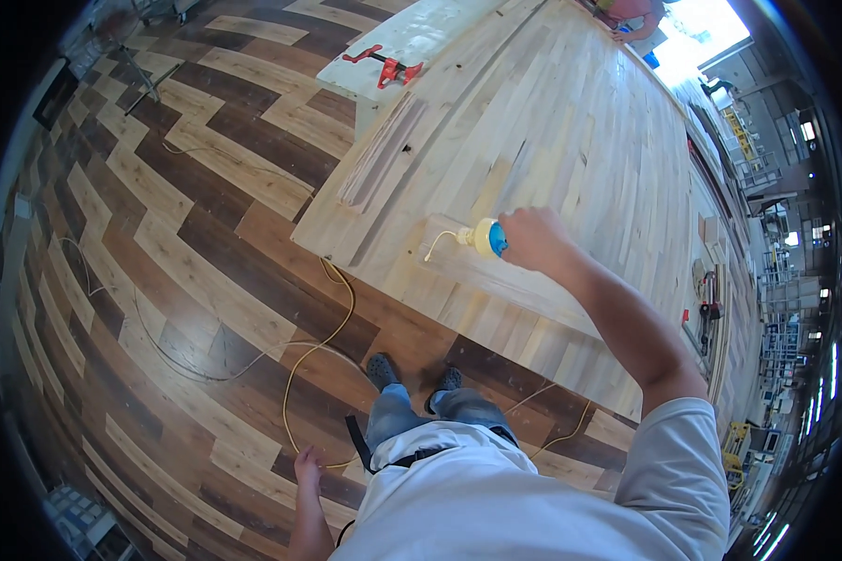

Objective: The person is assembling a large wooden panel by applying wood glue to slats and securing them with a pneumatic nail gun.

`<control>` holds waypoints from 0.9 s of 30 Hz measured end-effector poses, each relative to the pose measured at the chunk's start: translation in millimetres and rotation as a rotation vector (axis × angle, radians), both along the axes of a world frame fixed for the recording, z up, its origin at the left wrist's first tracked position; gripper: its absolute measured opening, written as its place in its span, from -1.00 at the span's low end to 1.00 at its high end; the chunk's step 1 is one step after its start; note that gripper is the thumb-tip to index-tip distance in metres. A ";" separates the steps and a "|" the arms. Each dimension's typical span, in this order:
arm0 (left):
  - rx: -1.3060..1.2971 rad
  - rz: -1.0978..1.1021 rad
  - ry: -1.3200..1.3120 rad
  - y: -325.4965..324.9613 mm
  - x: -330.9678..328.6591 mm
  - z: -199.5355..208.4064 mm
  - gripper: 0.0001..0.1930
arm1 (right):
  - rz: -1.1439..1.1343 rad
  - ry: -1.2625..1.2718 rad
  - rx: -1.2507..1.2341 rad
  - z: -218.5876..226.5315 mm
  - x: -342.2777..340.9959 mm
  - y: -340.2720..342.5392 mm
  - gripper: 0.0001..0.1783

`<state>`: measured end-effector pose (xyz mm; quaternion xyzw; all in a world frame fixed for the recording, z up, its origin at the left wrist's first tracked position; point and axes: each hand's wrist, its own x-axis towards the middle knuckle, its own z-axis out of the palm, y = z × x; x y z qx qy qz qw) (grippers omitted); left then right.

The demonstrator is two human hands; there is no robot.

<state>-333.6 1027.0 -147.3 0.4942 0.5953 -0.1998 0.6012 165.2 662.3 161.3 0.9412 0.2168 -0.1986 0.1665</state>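
Note:
My right hand (536, 237) is closed around a small blue bottle (499, 239) with a pale yellow cap, tilted over the near part of a large wooden panel (571, 140). From the cap's tip a thin, curved yellow line runs left and down; whether it is a spout or poured liquid I cannot tell. Under the bottle, a pale, shiny strip lies along the panel's surface. My left hand (308, 467) hangs low at my side above the floor, fingers loosely apart and holding nothing.
A red clamp (384, 67) lies on a white board (421, 37) beyond the panel's left edge. Thin wood strips (384, 154) rest on the panel. A yellow cord (351, 299) loops across the floor by my feet. Another person's arm (634, 30) reaches the panel's far end.

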 end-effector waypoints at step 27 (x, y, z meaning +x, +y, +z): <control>-0.035 -0.316 -0.058 -5.0 71.2 0.3 -0.61 | -0.298 0.087 0.012 -7.3 -105.6 -173.2 -0.79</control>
